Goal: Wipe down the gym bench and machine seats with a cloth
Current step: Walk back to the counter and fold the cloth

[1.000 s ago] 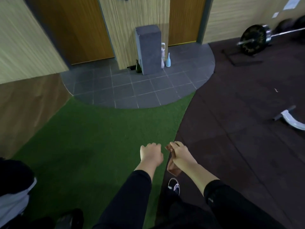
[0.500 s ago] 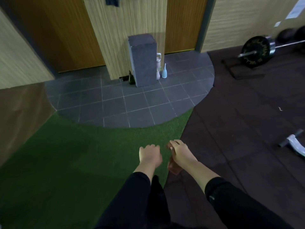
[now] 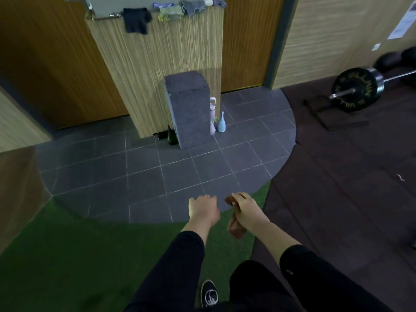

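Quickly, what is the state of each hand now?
Left hand: fingers curled, holding nothing.
Right hand: gripping the brown cloth.

- Cloth (image 3: 235, 228), lower centre of the frame: soft brown fabric, matt, creased where the right hand (image 3: 248, 211) holds it.
- Sleeves (image 3: 171, 266), bottom centre: black matt textile.
- Turf (image 3: 78, 255), lower left: green, rough pile.
- Tiles (image 3: 180, 174), centre: grey, smooth, faint sheen, pale grout lines.
- Rubber flooring (image 3: 337, 199), right: dark, matt, finely grained.
- Block (image 3: 189, 109), upper centre: grey, felt-like matt covering.
- Doors (image 3: 49, 64), upper left: brown wood, satin finish.
- Weight plate (image 3: 355, 90), upper right: black, matt; bar of bright metal.
- Bottle (image 3: 172, 136), beside the block: dark green glossy glass.
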A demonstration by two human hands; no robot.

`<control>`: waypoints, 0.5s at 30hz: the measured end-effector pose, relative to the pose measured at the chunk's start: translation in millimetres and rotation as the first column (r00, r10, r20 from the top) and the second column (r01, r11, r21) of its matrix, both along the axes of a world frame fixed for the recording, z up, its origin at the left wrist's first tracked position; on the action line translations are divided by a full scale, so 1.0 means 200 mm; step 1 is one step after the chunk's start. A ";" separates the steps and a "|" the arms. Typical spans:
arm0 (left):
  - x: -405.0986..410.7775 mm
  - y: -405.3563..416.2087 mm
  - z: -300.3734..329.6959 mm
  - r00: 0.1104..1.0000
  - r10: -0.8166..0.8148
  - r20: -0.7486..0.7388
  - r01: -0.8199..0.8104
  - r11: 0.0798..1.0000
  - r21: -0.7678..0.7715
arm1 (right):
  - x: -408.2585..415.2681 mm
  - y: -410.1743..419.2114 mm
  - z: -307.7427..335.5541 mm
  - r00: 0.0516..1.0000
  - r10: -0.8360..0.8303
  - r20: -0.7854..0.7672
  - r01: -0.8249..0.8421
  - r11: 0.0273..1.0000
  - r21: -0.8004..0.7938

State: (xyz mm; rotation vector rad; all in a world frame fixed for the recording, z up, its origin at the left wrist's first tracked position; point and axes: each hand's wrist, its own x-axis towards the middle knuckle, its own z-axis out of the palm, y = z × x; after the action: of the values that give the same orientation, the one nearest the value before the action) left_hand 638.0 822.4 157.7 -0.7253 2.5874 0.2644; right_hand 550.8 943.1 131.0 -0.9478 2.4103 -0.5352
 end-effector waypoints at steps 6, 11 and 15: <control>-0.49 -0.40 -0.03 1.000 -0.014 -0.003 0.014 1.000 0.019 | -0.49 -0.41 -0.03 0.998 0.055 0.020 -0.055 0.998 -0.016; -1.00 -0.78 -0.09 0.998 0.056 -0.037 -0.054 0.998 0.034 | -1.03 -0.83 -0.06 0.990 0.136 0.030 -0.135 0.990 -0.050; -1.39 -1.07 -0.07 0.990 0.128 -0.052 -0.126 0.991 0.049 | -1.46 -1.14 -0.04 0.981 0.189 0.041 -0.186 0.980 -0.067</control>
State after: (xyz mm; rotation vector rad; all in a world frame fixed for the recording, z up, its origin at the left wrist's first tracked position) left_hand 360.6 608.9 144.2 -0.8794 2.5809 0.3864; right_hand 259.2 715.2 122.1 -1.1620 2.2446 -0.5593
